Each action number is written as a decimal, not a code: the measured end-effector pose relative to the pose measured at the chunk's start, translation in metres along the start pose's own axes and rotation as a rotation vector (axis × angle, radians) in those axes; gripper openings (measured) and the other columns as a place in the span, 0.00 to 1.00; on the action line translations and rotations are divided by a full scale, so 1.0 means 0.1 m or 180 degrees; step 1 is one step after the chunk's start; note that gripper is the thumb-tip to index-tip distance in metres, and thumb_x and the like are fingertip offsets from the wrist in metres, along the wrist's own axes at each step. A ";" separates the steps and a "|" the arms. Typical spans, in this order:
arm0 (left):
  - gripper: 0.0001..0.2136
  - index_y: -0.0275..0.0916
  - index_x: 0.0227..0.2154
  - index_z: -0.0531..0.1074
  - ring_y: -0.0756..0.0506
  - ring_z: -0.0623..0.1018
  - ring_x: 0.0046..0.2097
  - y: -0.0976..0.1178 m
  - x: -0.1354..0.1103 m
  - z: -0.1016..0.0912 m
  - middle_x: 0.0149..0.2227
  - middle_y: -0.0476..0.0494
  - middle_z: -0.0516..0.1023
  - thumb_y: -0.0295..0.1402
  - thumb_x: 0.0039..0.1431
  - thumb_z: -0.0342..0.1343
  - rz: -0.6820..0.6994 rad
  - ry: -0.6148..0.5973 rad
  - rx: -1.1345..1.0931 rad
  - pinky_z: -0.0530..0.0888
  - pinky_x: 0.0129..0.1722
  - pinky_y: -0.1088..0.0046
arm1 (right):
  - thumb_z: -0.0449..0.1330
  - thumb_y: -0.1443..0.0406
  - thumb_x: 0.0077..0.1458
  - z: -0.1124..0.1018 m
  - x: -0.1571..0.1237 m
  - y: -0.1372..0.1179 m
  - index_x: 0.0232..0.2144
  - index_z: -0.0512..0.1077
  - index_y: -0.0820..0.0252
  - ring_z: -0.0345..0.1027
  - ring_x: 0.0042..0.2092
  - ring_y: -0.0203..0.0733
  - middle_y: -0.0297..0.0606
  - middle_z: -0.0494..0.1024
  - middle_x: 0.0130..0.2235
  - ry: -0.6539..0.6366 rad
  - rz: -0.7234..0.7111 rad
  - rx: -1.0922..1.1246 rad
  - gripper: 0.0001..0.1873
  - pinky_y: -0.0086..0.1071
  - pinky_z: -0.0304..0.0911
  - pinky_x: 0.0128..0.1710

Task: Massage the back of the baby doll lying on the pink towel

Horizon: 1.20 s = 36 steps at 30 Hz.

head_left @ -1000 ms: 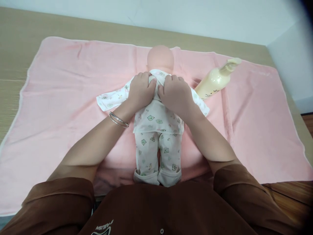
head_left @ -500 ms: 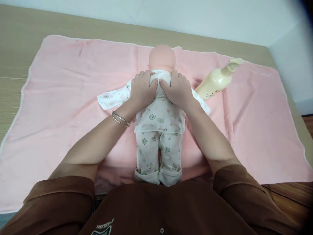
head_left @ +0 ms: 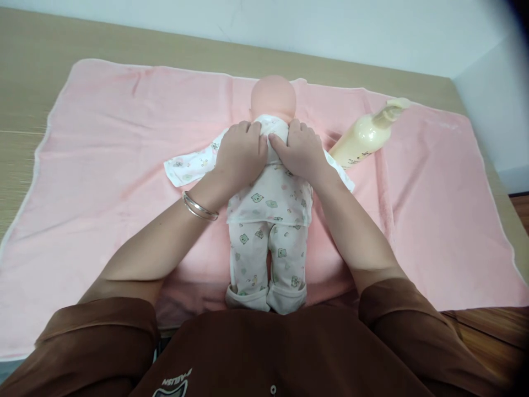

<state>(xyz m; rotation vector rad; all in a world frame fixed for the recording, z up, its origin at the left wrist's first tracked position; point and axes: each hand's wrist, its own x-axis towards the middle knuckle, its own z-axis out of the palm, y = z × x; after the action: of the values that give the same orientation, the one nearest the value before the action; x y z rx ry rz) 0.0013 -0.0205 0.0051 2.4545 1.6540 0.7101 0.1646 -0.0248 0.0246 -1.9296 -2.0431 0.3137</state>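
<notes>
A baby doll (head_left: 270, 198) lies face down, its bald head pointing away from me and its sleeves spread to both sides. It wears a white printed top and matching trousers with turned-up cuffs. On the left of its upper back, my left hand (head_left: 243, 151) holds the shoulder, thumb close beside the fingers. Opposite it, my right hand (head_left: 303, 151) holds the other shoulder, with the thumb lying inward toward the spine. The fingertips of both hands curl over the far side of the shoulders and are partly hidden.
Under the doll a pink blanket (head_left: 124, 143) with a white edge covers much of the wooden table (head_left: 25, 71). A cream pump bottle (head_left: 366, 138) lies tilted at the doll's right sleeve. Behind the table rises a pale wall (head_left: 330, 33).
My left hand has turned slightly, its wrist shifting left and its thumb drawing in toward the fingers. My right hand and the doll look almost unchanged.
</notes>
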 end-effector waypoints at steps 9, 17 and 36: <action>0.10 0.43 0.33 0.66 0.34 0.78 0.52 0.06 -0.01 -0.10 0.43 0.36 0.76 0.22 0.69 0.48 -0.0027 -0.0051 -0.0539 0.75 0.58 0.55 | 0.42 0.49 0.76 -0.09 -0.15 -0.09 0.55 0.69 0.72 0.71 0.59 0.65 0.62 0.76 0.54 -0.0103 -0.0171 -0.0396 0.31 0.58 0.66 0.63; 0.13 0.44 0.30 0.64 0.33 0.80 0.51 -0.11 0.17 0.00 0.38 0.37 0.78 0.27 0.73 0.47 -0.0319 -0.0071 -0.0784 0.76 0.57 0.54 | 0.43 0.59 0.74 -0.05 -0.34 -0.24 0.54 0.71 0.68 0.70 0.62 0.62 0.60 0.77 0.55 0.0262 -0.0625 -0.0396 0.23 0.56 0.68 0.63; 0.09 0.44 0.32 0.66 0.32 0.79 0.47 -0.11 0.13 -0.03 0.40 0.36 0.79 0.30 0.70 0.47 -0.0178 -0.0188 -0.0646 0.77 0.53 0.51 | 0.41 0.58 0.76 -0.16 -0.31 -0.22 0.62 0.64 0.80 0.65 0.68 0.67 0.68 0.72 0.62 -0.0117 -0.0521 -0.0579 0.30 0.56 0.60 0.70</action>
<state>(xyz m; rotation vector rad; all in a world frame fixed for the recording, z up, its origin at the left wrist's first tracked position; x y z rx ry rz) -0.0054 -0.0046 0.0086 2.2587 1.5406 0.7502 0.1513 -0.0581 0.0448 -1.8518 -2.3079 0.1296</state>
